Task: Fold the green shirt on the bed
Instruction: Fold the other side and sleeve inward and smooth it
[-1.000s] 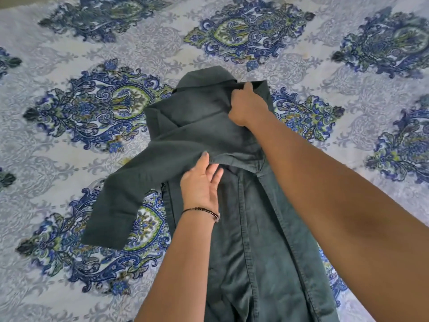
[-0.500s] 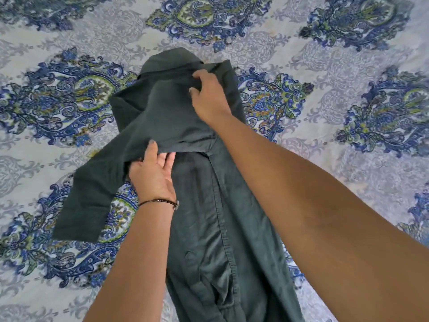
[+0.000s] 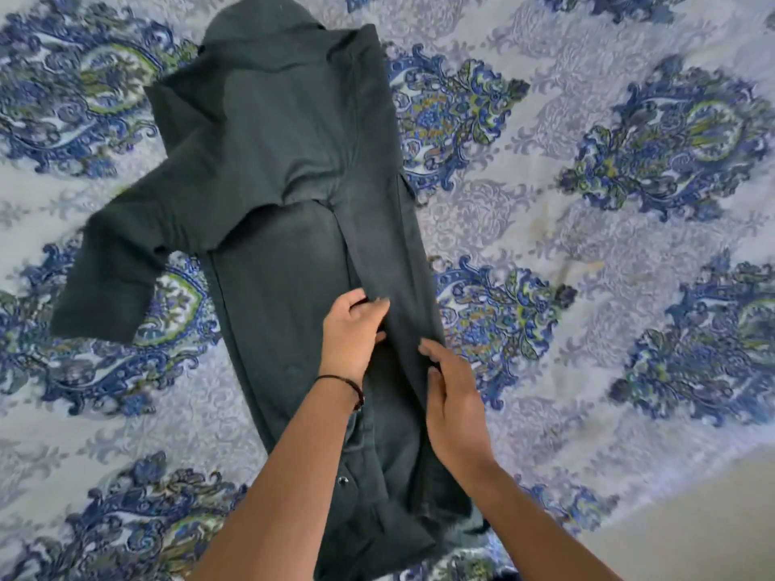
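While the bed fills the view, your green shirt lies with its long axis running from collar at 12 o'clock to hem at 6 o'clock; its loose sleeve trails toward 8 o'clock. On the folded strip right of centre, your left hand pinches the inner edge. Your right hand, at 4 o'clock from it, curls onto the cloth. The left is nearer the sleeve.

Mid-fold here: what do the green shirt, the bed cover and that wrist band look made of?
The green shirt: matte woven cloth, probably cotton or a blend; it drapes softly and creases, with a shiny metal-looking snap. The bed cover: matte printed textile with a raised, quilted-looking texture; fibre unclear. The wrist band: thin dark cord, too small to tell more.
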